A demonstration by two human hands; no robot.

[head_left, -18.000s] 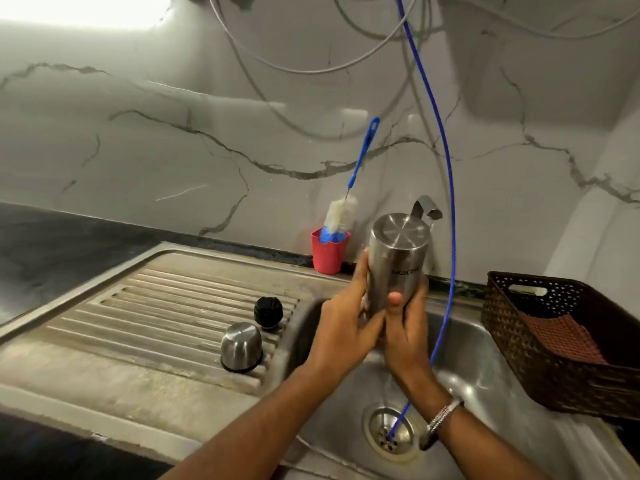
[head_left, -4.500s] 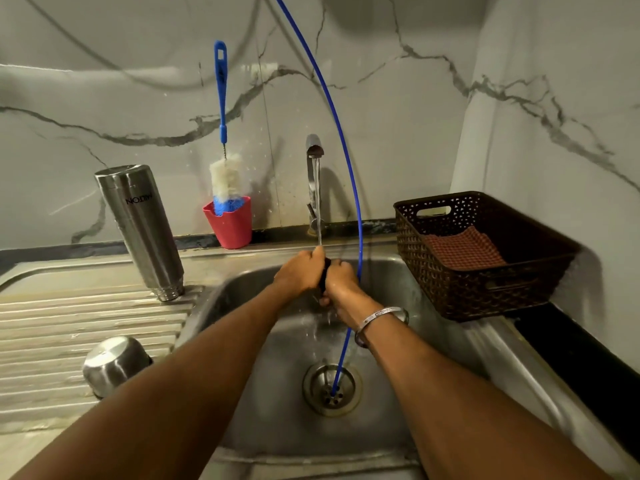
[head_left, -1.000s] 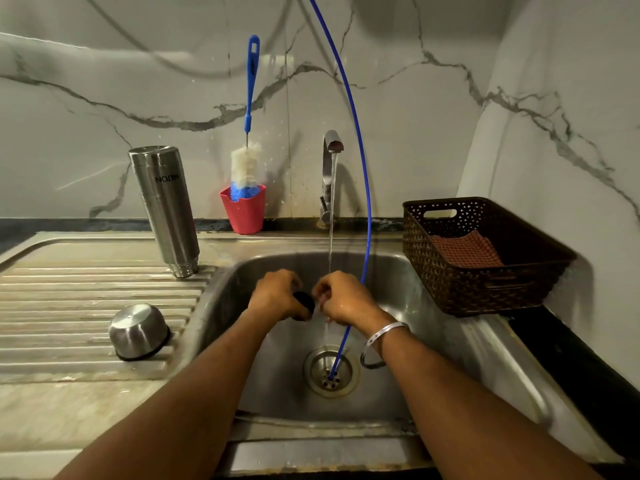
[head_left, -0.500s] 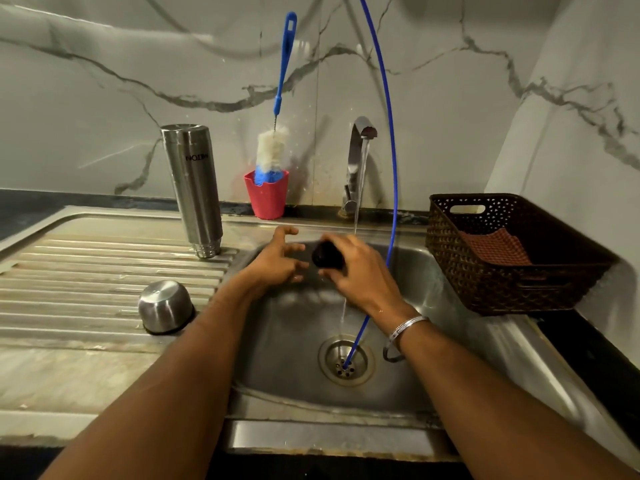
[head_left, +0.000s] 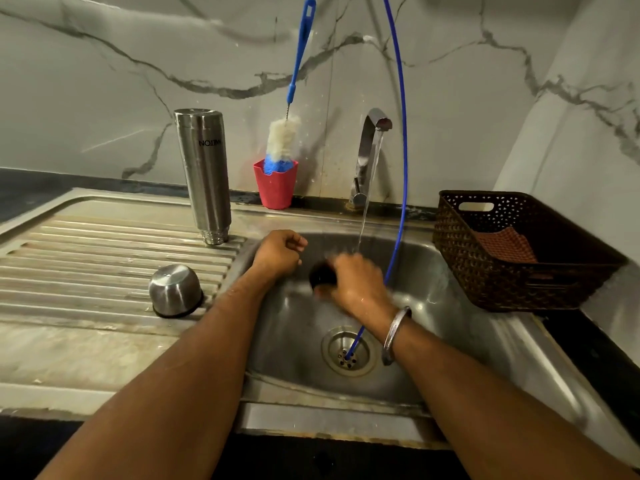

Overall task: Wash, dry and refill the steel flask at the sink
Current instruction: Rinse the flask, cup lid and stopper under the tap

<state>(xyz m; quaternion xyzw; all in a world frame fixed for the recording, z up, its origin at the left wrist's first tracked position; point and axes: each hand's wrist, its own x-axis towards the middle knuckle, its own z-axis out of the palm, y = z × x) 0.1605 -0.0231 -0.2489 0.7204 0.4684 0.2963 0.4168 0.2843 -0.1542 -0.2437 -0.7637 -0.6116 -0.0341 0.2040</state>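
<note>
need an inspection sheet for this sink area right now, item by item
surface: steel sink with ribbed drainboard on its left; tap running into the basin.
job's things: steel flask stands mouth down on the drainboard; steel cap upside down nearer the front; black stopper over the basin.
clutter: bottle brush in a red cup; brown basket holding a reddish cloth.
grippers: left hand curled, holding nothing; right hand grips the stopper, blurred.
cables: blue tube hangs down into the drain.
surroundings: marble-look wall.
</note>
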